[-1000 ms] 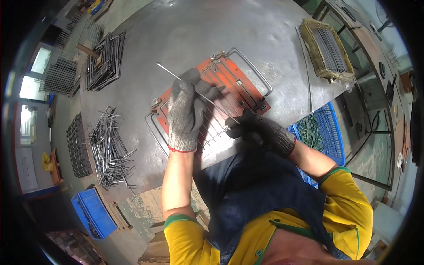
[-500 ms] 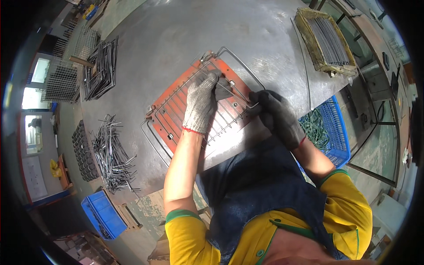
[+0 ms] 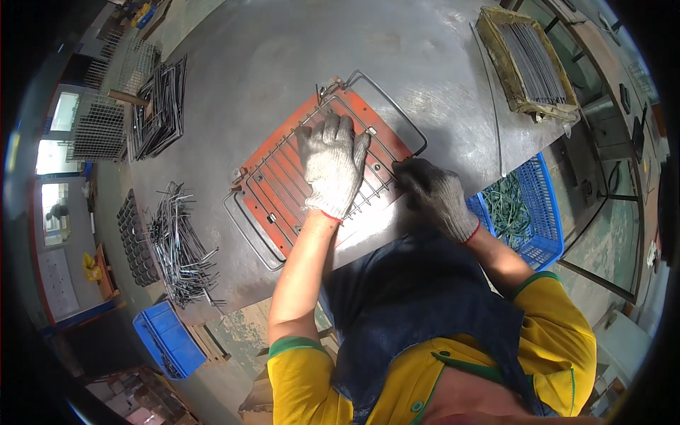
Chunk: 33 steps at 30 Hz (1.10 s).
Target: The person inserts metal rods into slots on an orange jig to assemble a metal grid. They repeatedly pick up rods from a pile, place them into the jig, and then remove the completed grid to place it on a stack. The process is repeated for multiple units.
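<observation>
A red plate with small metal clips lies tilted on the steel table. On it rests a wire rack of parallel rods inside a bent frame. My left hand, in a grey-and-white knit glove, lies over the rack with its fingers spread and pressed down on the rods. At the plate's near right corner is my gloved right hand, its fingers curled in; what they grip is hidden. A bent wire loop sticks out past the plate's right edge, and a second wire loop past its left.
Loose bent wire rods are heaped on the table's left side, with stacked wire frames beyond. A yellowish bin of straight rods stands far right, a long rod beside it. A blue basket of green strips sits off the right edge.
My left hand has gone from bent fingers at the rack to lying flat with fingers spread. My right hand has shifted slightly down and left, and the wire it held no longer shows.
</observation>
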Each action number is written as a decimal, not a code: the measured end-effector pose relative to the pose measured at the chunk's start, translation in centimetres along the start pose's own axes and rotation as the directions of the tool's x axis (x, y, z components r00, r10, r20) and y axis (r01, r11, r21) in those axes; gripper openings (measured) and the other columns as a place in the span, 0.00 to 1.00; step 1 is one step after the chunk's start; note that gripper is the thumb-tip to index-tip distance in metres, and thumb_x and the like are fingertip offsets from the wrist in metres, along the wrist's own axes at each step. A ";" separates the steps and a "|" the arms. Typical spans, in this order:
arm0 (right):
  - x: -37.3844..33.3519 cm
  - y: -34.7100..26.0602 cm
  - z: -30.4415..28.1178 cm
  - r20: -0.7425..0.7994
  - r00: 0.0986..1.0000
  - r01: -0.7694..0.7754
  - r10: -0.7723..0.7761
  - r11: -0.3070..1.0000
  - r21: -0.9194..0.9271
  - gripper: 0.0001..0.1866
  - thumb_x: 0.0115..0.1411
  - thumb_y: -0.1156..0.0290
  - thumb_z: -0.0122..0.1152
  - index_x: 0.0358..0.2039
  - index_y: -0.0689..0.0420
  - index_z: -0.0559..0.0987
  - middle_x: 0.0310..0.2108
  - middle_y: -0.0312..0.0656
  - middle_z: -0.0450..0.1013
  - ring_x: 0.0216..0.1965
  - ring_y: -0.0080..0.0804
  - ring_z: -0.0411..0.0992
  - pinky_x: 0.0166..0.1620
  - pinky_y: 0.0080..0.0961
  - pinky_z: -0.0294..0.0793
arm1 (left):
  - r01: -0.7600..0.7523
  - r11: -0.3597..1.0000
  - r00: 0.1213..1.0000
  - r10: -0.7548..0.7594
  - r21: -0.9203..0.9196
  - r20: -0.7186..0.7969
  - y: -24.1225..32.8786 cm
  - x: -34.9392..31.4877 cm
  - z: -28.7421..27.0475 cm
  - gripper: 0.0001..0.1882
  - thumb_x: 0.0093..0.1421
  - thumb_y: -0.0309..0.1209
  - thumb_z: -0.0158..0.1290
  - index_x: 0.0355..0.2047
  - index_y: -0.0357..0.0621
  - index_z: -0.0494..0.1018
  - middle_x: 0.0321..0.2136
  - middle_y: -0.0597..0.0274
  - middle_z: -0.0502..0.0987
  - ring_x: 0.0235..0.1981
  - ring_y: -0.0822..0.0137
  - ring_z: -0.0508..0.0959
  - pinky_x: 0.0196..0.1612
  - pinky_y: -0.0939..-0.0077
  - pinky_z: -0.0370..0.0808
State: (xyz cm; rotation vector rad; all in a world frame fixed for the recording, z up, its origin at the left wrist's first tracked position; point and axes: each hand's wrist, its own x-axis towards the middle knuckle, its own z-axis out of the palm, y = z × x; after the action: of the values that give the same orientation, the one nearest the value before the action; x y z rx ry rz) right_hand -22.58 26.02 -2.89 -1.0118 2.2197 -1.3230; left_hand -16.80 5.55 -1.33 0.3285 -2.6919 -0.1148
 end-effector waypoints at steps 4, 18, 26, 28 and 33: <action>-0.2 0.8 0.7 -0.020 0.987 0.162 -0.162 0.987 -0.006 0.15 0.70 0.64 0.57 0.51 0.59 0.80 0.34 0.40 0.79 0.26 0.24 0.78 0.31 0.25 0.78 | 0.072 0.979 0.997 -0.074 -0.190 -0.002 0.7 -0.7 -0.4 0.16 0.64 0.40 0.53 0.43 0.41 0.75 0.40 0.53 0.77 0.42 0.53 0.76 0.54 0.53 0.64; 0.0 0.7 -0.6 -0.077 0.993 0.064 -0.084 0.969 -0.237 0.24 0.56 0.70 0.68 0.54 0.51 0.78 0.49 0.42 0.77 0.41 0.42 0.79 0.42 0.40 0.79 | -0.060 0.998 0.998 0.060 0.008 0.004 1.1 -0.2 0.8 0.18 0.61 0.40 0.56 0.45 0.42 0.76 0.45 0.53 0.75 0.53 0.52 0.72 0.56 0.48 0.63; 2.4 2.5 0.6 -0.256 0.937 0.136 -0.236 0.925 -0.354 0.26 0.57 0.70 0.67 0.57 0.56 0.76 0.58 0.49 0.72 0.59 0.47 0.70 0.61 0.39 0.70 | 0.100 0.983 0.967 -0.060 -0.154 0.246 0.6 -1.4 0.8 0.21 0.63 0.43 0.51 0.45 0.37 0.74 0.48 0.43 0.73 0.57 0.44 0.70 0.66 0.43 0.59; 2.4 3.3 1.3 -0.255 0.947 0.131 -0.194 0.961 -0.245 0.24 0.59 0.72 0.61 0.57 0.56 0.76 0.57 0.48 0.72 0.57 0.44 0.71 0.60 0.37 0.70 | 0.004 0.997 0.993 -0.013 -0.079 -0.113 0.1 -2.1 1.7 0.21 0.63 0.45 0.53 0.47 0.41 0.75 0.52 0.44 0.73 0.59 0.45 0.69 0.69 0.48 0.57; 1.9 2.1 2.0 -0.309 0.940 -0.028 0.147 0.933 0.358 0.27 0.63 0.73 0.54 0.63 0.60 0.71 0.58 0.48 0.73 0.51 0.32 0.75 0.52 0.28 0.75 | 0.132 0.956 0.972 -0.177 -0.263 -0.155 -4.5 -4.8 -2.3 0.20 0.58 0.39 0.60 0.48 0.43 0.76 0.51 0.49 0.75 0.53 0.49 0.74 0.58 0.51 0.71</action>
State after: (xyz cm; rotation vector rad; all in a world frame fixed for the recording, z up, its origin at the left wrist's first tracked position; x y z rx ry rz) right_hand -23.41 24.05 -5.66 -0.5840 2.1096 -1.8758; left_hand -10.69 2.28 -1.76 0.4480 -2.4371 -0.4483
